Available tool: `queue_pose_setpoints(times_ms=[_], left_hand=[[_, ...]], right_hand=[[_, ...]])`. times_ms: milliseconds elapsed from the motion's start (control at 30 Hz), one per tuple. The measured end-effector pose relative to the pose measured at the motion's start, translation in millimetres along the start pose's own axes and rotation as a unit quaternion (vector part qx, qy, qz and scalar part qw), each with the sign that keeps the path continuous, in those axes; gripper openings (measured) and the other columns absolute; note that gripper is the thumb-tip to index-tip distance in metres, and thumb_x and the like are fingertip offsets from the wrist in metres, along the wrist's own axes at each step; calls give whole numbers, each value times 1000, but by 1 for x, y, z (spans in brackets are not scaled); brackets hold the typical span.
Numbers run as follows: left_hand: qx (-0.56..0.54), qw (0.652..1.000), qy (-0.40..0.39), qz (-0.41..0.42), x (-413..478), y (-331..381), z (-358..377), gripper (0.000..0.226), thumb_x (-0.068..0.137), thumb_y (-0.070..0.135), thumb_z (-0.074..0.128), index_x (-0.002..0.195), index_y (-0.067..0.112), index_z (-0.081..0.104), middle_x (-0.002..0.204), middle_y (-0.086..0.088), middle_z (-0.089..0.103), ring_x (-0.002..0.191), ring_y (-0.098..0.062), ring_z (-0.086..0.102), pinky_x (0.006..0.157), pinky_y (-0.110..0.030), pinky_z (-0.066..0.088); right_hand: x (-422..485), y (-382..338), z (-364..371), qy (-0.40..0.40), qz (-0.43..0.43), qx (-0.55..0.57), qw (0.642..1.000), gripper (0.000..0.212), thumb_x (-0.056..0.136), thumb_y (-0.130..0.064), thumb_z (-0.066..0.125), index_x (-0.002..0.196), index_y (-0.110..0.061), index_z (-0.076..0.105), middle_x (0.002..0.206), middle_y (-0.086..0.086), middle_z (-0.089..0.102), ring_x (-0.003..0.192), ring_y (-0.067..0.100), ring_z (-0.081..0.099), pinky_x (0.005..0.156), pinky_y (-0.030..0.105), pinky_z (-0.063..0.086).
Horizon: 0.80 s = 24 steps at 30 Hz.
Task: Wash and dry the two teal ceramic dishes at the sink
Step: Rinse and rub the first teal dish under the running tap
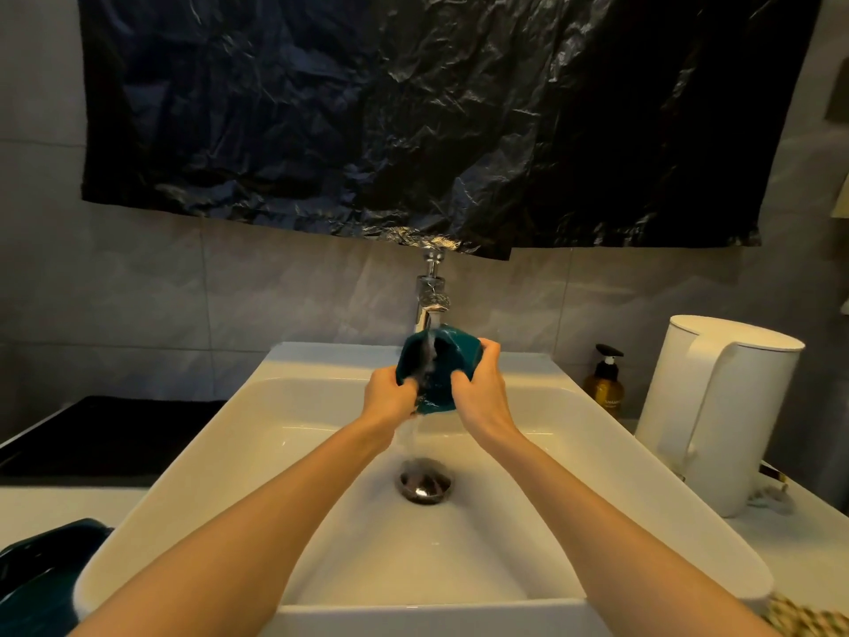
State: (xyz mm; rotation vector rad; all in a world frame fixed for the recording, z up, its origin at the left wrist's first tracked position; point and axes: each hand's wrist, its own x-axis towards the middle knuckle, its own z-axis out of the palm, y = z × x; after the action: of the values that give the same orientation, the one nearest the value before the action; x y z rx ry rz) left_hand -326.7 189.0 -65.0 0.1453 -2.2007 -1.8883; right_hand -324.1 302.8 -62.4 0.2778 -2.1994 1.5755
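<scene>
Working over the white sink (620, 475), leaving the second teal dish (41, 572) at lower left for later; clasping the first teal dish (459, 356) at frame centre by its edges with left hand (388, 393) and right hand (482, 388); ideally turning it slowly under the running tap (429, 296)

Two bare forearms fill the lower part of the view. The left forearm (257, 521) enters from the edge at 7 o'clock, the right forearm (597, 512) from 5 o'clock. Each is uncovered skin from the frame edge all the way to the wrist. Both are slender and smooth, broad near the camera and narrowing toward the wrists. The left hand (388, 393) and the right hand (480, 388) are likewise bare. The fingers (489, 349) are slim; their nails are too small to make out.
</scene>
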Motion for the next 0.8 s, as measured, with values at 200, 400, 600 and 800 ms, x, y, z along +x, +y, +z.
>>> queue_pose_setpoints(times_ms=[200,400,600,800], left_hand=[[-93,982,-137,-90,-2,13,-10,41,88,-11,41,124,8,45,121,-16,52,107,-34,57,73,-46,58],[87,995,10,-47,-2,4,-7,35,88,5,59,118,13,43,119,-13,55,105,-32,57,76,-46,57],[223,968,118,19,-5,8,-16,37,87,10,62,119,11,42,120,-12,56,106,-28,55,78,-33,51],[271,950,129,86,-6,5,-17,40,82,2,63,112,14,38,113,-11,57,97,-27,56,76,-34,52]], right_hand=[[11,4,-13,-82,142,58,985,23,95,-3,33,114,-16,30,108,4,45,100,20,51,79,37,55],[7,15,2,-133,204,71,967,24,100,-12,42,122,-5,48,121,17,56,93,32,62,55,35,59],[0,8,18,-169,210,140,953,16,94,1,49,101,-11,57,108,14,66,95,27,64,67,31,58],[-1,12,26,-123,235,153,952,13,95,-4,49,103,-6,59,109,16,66,88,30,69,71,38,60]])
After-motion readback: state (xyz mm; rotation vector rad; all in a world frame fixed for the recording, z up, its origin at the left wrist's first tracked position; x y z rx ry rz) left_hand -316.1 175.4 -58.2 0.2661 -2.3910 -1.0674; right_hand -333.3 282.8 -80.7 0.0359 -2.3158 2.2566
